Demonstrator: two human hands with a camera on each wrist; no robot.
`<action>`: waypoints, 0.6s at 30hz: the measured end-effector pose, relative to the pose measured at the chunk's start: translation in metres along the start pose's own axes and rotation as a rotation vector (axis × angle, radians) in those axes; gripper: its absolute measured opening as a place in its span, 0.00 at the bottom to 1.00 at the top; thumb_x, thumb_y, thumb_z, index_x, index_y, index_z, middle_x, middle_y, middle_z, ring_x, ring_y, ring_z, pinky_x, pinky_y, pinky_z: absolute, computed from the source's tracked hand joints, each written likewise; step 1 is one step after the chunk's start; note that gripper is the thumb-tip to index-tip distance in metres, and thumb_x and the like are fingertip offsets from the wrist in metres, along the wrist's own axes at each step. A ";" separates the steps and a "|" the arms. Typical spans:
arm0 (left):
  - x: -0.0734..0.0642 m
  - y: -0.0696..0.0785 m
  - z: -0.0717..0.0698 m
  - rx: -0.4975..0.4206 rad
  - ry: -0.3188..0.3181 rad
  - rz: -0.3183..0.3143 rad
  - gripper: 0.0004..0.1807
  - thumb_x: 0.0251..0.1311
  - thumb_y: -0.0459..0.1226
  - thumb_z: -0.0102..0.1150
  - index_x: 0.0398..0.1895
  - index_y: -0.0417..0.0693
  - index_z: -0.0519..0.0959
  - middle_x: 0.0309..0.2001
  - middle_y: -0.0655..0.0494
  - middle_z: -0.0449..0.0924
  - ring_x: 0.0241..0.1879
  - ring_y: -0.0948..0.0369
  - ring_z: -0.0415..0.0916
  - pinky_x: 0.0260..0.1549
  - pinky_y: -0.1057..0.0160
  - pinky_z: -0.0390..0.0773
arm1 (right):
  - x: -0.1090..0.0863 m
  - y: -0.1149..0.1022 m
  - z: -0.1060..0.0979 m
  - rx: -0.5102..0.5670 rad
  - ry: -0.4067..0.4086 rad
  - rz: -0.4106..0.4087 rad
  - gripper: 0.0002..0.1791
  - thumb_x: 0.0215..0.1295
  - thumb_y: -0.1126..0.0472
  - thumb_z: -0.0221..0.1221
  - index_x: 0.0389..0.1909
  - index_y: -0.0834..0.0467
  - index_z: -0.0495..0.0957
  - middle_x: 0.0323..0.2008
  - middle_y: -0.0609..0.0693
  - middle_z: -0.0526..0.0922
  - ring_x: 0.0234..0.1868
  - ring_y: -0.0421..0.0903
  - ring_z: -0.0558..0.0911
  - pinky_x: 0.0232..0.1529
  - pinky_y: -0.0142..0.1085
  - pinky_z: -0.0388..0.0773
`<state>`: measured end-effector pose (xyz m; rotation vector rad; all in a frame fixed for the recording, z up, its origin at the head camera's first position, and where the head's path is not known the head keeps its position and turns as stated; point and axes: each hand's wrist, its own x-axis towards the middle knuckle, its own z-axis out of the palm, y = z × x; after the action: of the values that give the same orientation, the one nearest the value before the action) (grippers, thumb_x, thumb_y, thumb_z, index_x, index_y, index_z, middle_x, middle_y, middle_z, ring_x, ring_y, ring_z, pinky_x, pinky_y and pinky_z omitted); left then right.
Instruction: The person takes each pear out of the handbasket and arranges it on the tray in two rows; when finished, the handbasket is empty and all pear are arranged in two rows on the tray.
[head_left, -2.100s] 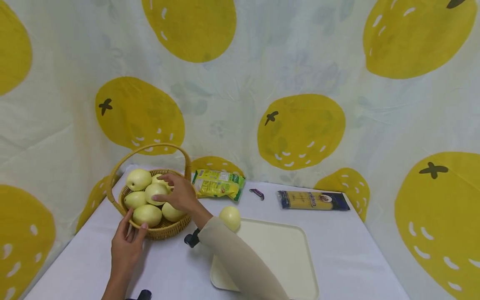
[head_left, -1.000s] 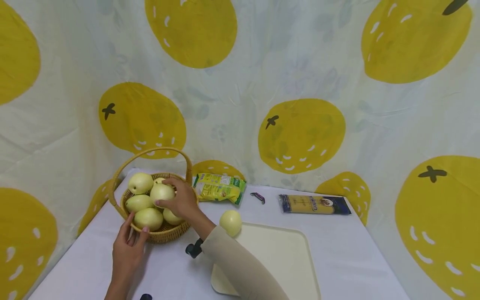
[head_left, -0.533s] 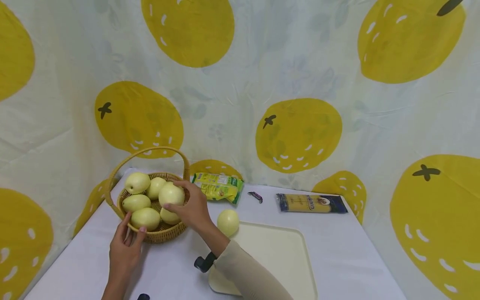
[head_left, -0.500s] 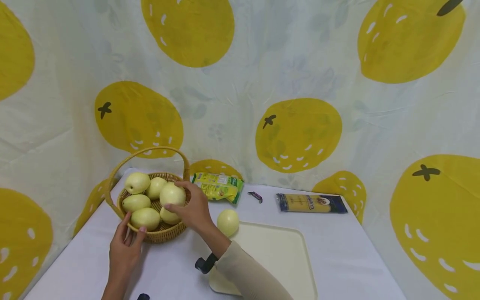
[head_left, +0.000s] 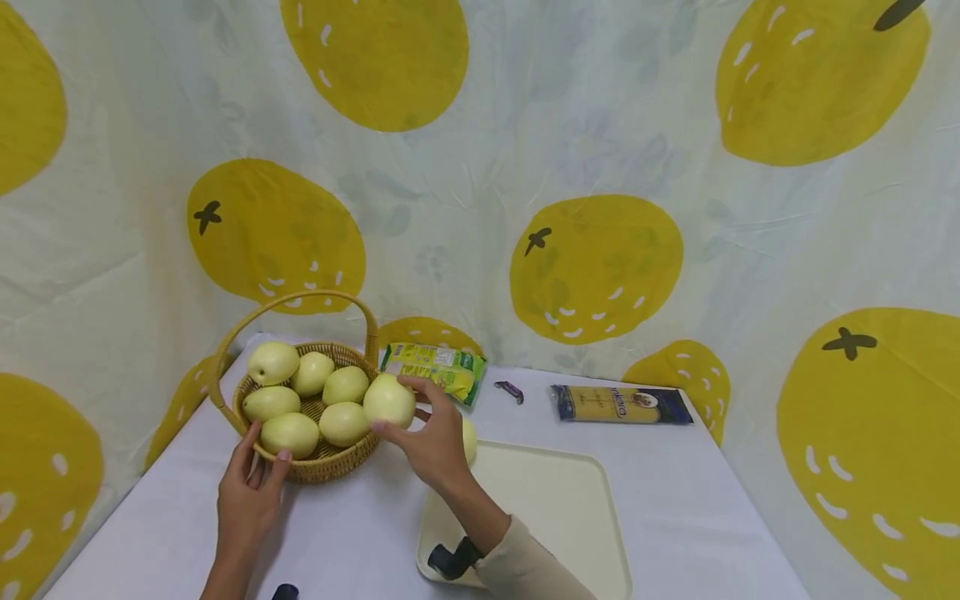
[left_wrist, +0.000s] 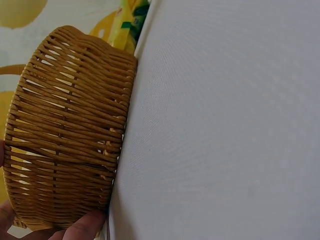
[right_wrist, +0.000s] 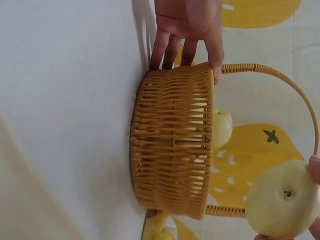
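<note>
Wicker forms the basket (head_left: 322,472); its six pale fruits (head_left: 290,436) all show in the head view, while the left wrist view shows its outer weave (left_wrist: 70,130). The left hand (head_left: 249,502) rests spread fingers against its near side. The right hand (head_left: 433,437) pinches another fruit (head_left: 389,402); only the right wrist view shows its dark-centred pit (right_wrist: 288,194), held above rim (right_wrist: 208,150) height.

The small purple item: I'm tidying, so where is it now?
In the head view, the small purple item lies on the table just right of centre, between the yellow-green packet and the blue-ended package.
</note>
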<state>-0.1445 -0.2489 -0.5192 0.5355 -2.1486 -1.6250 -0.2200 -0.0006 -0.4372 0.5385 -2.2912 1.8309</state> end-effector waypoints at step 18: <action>0.001 -0.001 -0.001 0.030 -0.001 -0.001 0.40 0.79 0.49 0.58 0.88 0.64 0.52 0.87 0.47 0.44 0.84 0.42 0.49 0.77 0.65 0.63 | -0.021 0.027 -0.081 -0.088 0.163 0.075 0.37 0.51 0.61 0.83 0.63 0.44 0.81 0.64 0.44 0.82 0.61 0.48 0.81 0.65 0.52 0.89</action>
<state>-0.1449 -0.2500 -0.5196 0.5450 -2.1775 -1.5958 -0.2191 0.0865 -0.4497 0.2834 -2.2976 1.7256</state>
